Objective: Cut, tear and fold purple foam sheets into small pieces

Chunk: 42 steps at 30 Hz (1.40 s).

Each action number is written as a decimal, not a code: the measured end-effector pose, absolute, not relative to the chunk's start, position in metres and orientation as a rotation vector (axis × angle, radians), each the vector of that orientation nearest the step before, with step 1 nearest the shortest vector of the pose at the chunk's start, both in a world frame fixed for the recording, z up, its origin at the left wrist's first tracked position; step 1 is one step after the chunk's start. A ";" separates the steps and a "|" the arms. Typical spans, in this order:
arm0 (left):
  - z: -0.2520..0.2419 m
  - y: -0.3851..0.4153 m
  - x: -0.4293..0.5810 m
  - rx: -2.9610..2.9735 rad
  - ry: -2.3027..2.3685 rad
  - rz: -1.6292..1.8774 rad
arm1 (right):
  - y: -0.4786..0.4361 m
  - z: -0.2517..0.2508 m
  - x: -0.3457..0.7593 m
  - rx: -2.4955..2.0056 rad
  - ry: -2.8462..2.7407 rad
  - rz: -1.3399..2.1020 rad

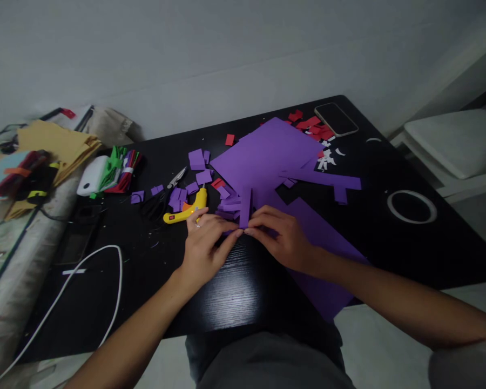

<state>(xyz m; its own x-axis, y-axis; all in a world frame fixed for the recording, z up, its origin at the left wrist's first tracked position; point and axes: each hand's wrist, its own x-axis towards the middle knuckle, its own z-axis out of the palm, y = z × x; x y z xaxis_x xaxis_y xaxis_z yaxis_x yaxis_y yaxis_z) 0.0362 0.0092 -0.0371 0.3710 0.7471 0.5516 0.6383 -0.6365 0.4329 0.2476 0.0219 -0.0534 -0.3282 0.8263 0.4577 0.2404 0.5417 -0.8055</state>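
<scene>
Both hands meet at the lower end of a narrow purple paper strip (245,208), which points away from me. My left hand (206,243) pinches that end from the left, and my right hand (282,236) pinches it from the right, the fingertips almost touching. Just beyond my left hand lies a yellow glue gun (190,210). Black-handled scissors (174,181) rest open to its left. Small purple pieces (196,159) are scattered around these tools. Large purple sheets (267,154) lie beyond and to the right of the hands, with a T-shaped purple piece (340,183) beside them.
At the back right are red scraps (316,127), white scraps (328,156) and a phone (337,119). A white ring (412,207) lies on the right. Bundled coloured strips (123,170) and a white cable (119,270) are on the left of the black table (235,292).
</scene>
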 end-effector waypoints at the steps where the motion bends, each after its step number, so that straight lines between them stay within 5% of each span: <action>1: -0.037 0.010 0.036 2.478 1.257 1.110 | 0.022 -0.054 0.248 -0.882 -1.847 0.779; 19: -0.044 0.009 0.039 2.215 1.234 1.157 | 0.023 -0.053 0.247 -0.923 -1.803 0.642; 42: -0.029 0.010 0.028 2.739 1.130 1.084 | 0.019 -0.051 0.251 -0.774 -1.970 0.343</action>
